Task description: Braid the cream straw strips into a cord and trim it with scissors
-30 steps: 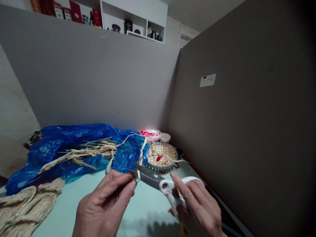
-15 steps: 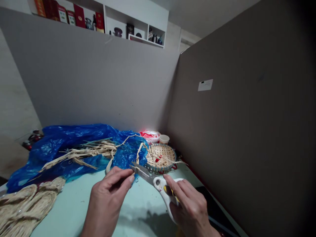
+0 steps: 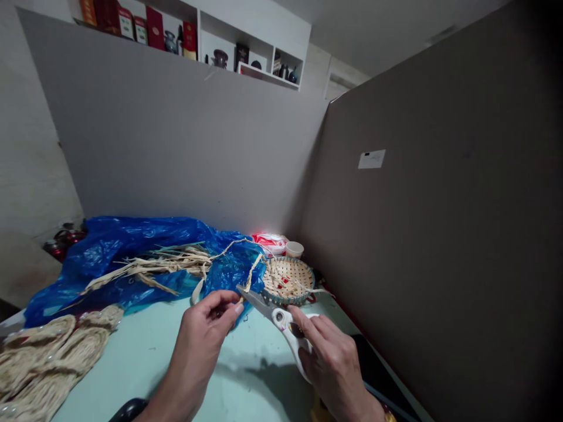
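Note:
My left hand [image 3: 206, 331] pinches the end of a pale twisted straw cord [image 3: 252, 271] between thumb and fingertips, just above the light green table [image 3: 145, 363]. The cord runs up from there over the blue plastic bag. My right hand [image 3: 332, 366] grips white-handled scissors [image 3: 281, 322]; their dark blades point left and meet the cord right at my left fingertips. A small round woven basket [image 3: 288, 280] with loose straw bits and something red in it sits just behind the scissors.
A crumpled blue plastic bag [image 3: 114, 258] carries a bundle of dried straw [image 3: 162, 266]. Braided straw coils [image 3: 44, 363] lie at the left front. A red-and-white packet [image 3: 270, 241] and a small cup [image 3: 294, 249] stand in the corner. Grey partition walls close in behind and on the right.
Both hands have slid forward toward the basket. The scissors now point more steeply up-left, with the blades at the cord by my left fingertips.

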Available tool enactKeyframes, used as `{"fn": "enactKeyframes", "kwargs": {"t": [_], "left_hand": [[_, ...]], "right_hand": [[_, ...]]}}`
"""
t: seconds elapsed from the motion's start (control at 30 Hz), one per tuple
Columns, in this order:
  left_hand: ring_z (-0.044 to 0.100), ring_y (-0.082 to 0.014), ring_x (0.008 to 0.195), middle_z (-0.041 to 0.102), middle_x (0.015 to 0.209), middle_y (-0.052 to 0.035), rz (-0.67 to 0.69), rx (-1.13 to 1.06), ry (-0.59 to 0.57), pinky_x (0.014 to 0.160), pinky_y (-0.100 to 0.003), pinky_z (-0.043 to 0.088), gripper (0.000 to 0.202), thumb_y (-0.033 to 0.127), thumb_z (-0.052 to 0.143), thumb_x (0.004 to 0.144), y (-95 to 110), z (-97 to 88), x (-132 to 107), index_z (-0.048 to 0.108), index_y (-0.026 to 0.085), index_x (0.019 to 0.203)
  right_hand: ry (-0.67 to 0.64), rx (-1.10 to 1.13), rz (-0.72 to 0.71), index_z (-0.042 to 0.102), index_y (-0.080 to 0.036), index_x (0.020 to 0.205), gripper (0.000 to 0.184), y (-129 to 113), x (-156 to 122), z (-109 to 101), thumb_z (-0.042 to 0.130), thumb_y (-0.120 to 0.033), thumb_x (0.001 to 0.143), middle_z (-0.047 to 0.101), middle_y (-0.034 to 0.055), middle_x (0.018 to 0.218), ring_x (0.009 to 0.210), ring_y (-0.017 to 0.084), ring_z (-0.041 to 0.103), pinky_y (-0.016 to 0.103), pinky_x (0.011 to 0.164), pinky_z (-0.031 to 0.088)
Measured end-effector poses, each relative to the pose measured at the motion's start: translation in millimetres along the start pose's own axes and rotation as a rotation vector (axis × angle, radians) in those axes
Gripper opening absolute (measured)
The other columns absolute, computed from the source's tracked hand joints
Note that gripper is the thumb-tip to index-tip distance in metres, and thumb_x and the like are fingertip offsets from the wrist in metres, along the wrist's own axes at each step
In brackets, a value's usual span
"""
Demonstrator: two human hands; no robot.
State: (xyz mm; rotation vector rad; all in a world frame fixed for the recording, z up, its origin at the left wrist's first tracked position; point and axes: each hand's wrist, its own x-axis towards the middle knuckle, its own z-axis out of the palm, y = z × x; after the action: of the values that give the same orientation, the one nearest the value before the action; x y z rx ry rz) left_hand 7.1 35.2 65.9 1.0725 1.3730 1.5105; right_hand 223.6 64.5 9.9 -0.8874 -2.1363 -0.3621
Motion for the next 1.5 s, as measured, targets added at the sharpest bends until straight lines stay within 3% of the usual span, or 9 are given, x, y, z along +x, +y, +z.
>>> {"fn": "enactKeyframes", "kwargs": {"t": [0.1, 0.23, 0.43, 0.6, 0.7, 0.83, 1.1, 1.27, 1.5], "left_hand": [[0.049, -0.0131, 0.065, 0.059, 0.071, 0.0009, 0.048, 0.056, 0.028, 0.061, -0.022, 0.041, 0.026, 0.039, 0.073, 0.063, 3.3, -1.0, -1.8, 0.07, 0.016, 0.076], [0.055, -0.0171, 0.07, 0.06, 0.072, -0.0011, 0.115, 0.167, 0.034, 0.064, -0.025, 0.045, 0.023, 0.04, 0.071, 0.062, 8.4, 0.1, -6.1, 0.071, 0.018, 0.066], [0.057, -0.0186, 0.074, 0.067, 0.077, -0.0034, 0.09, 0.18, 0.044, 0.067, -0.025, 0.046, 0.027, 0.043, 0.072, 0.064, 6.7, 0.9, -7.6, 0.074, 0.018, 0.074], [0.053, -0.0146, 0.065, 0.064, 0.072, 0.0001, 0.047, 0.093, 0.02, 0.061, -0.022, 0.044, 0.027, 0.043, 0.072, 0.068, 8.5, 1.8, -11.9, 0.071, 0.018, 0.078], [0.055, -0.0146, 0.067, 0.063, 0.072, 0.0011, 0.023, 0.055, -0.011, 0.06, -0.02, 0.043, 0.029, 0.043, 0.071, 0.071, 12.7, 4.5, -17.1, 0.07, 0.019, 0.088], [0.057, -0.0153, 0.064, 0.061, 0.067, 0.003, 0.062, 0.083, 0.008, 0.059, -0.02, 0.044, 0.029, 0.044, 0.071, 0.071, 18.5, 8.3, -25.5, 0.072, 0.022, 0.09], [0.065, -0.0188, 0.078, 0.071, 0.084, 0.0008, 0.167, 0.194, -0.009, 0.068, -0.02, 0.049, 0.014, 0.039, 0.072, 0.068, 23.1, 11.4, -39.3, 0.075, 0.028, 0.076], [0.066, -0.0198, 0.076, 0.071, 0.078, 0.0018, 0.049, 0.159, -0.015, 0.065, -0.021, 0.05, 0.018, 0.041, 0.073, 0.066, 22.9, 11.0, -39.7, 0.071, 0.026, 0.076], [0.065, -0.0209, 0.071, 0.067, 0.069, 0.0015, -0.032, 0.09, -0.068, 0.062, -0.024, 0.051, 0.025, 0.045, 0.074, 0.066, 22.2, 11.9, -38.2, 0.068, 0.025, 0.081]], "right_hand": [[-0.009, -0.021, 0.012, 0.053, -0.014, 0.128, 0.063, -3.0, 0.7, -1.6, 0.044, 0.0, 0.068, 0.062, 0.0059, 0.08, 0.072, 0.02, 0.056, 0.03, 0.058, 0.043], [0.004, -0.02, 0.017, 0.053, -0.013, 0.129, 0.057, -5.4, 2.7, -2.0, 0.045, -0.002, 0.073, 0.062, 0.0063, 0.079, 0.07, 0.02, 0.056, 0.03, 0.059, 0.043], [0.019, 0.141, 0.067, 0.058, -0.014, 0.121, 0.051, -7.9, 3.5, -3.2, 0.043, -0.001, 0.074, 0.062, 0.0026, 0.071, 0.06, 0.016, 0.054, 0.026, 0.054, 0.042], [-0.04, 0.576, 0.428, 0.065, -0.017, 0.111, 0.031, -13.2, 5.6, -2.8, 0.058, -0.019, 0.082, 0.065, 0.0021, 0.076, 0.06, 0.014, 0.055, 0.023, 0.054, 0.045], [-0.078, 0.787, 0.653, 0.066, -0.016, 0.11, 0.033, -18.0, 11.3, -3.2, 0.066, -0.029, 0.08, 0.064, 0.0022, 0.075, 0.059, 0.014, 0.054, 0.023, 0.053, 0.045], [-0.092, 0.958, 0.797, 0.066, -0.015, 0.103, 0.036, -25.1, 23.1, -9.1, 0.072, -0.035, 0.074, 0.055, -0.0018, 0.061, 0.051, 0.011, 0.048, 0.023, 0.049, 0.042], [-0.059, 1.248, 0.871, 0.059, -0.018, 0.096, 0.031, -34.7, 45.2, -18.5, 0.072, -0.04, 0.078, 0.063, 0.0021, 0.079, 0.067, 0.013, 0.054, 0.024, 0.062, 0.044], [0.003, 1.443, 0.826, 0.055, -0.019, 0.09, 0.028, -43.1, 64.8, -16.6, 0.073, -0.036, 0.078, 0.053, -0.0029, 0.073, 0.06, 0.008, 0.043, 0.022, 0.057, 0.038], [0.015, 1.521, 0.831, 0.055, -0.018, 0.091, 0.027, -42.1, 63.5, -14.3, 0.073, -0.032, 0.076, 0.052, -0.0015, 0.079, 0.064, 0.009, 0.043, 0.023, 0.061, 0.039]]}}
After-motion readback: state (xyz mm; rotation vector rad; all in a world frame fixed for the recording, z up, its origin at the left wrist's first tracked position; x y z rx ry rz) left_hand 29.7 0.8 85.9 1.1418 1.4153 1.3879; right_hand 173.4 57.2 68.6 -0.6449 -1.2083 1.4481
